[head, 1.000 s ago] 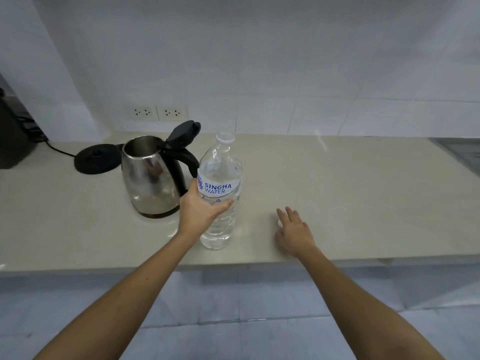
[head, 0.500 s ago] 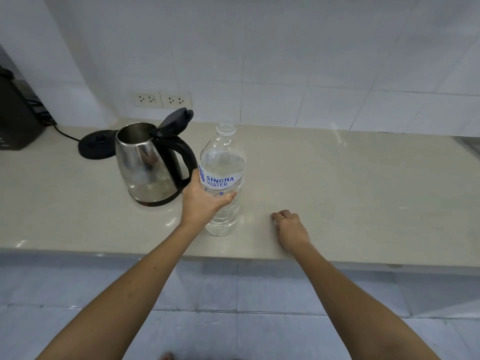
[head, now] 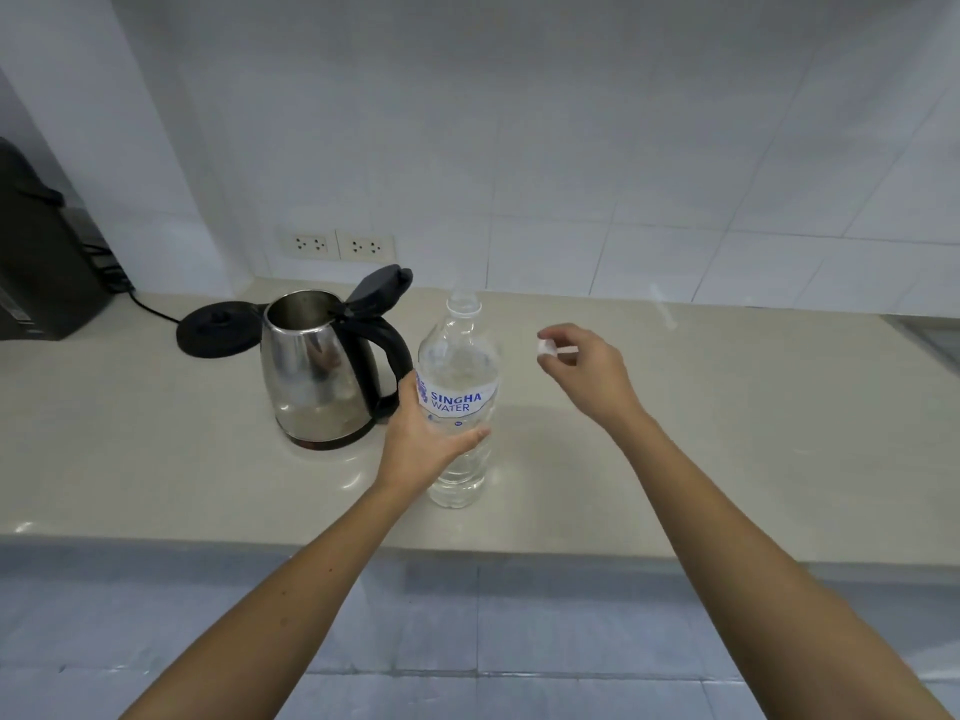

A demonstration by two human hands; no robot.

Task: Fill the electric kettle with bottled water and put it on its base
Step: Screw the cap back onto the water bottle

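left grip: my left hand (head: 423,439) is wrapped round the lower half of the water bottle (head: 457,407), thumb on the label, bottle standing upright on the counter (head: 727,433) near the front edge.
right grip: right hand (head: 582,363) is up off the counter, pinching a small white cap (head: 546,347) between the fingertips, just right of the bottle neck. Looks like the bottle's own cap, and the neck does look open, though it's clear plastic so I can't swear to it.
bottle: mostly full from what I can see. Thin plastic, so if I squeeze hard while lifting I reckon water jumps out the top.
kettle: the kettle (head: 322,376) sits just left of the bottle, lid (head: 379,291) flipped up, handle almost touching my left hand. It's on the bare counter, not on the base.
base: black base (head: 221,330) is behind and left of the kettle, cord running off to the left.
pour risk: tipping a full bottle fast could glug and splash over the rim. The raised lid hangs on my side of the opening, so the neck could knock it.
base risk: any spill running back toward the base or the wall sockets (head: 337,245) is the one I'd worry about.
cap risk: tiny and round, probably rolls off the edge if I drop it.
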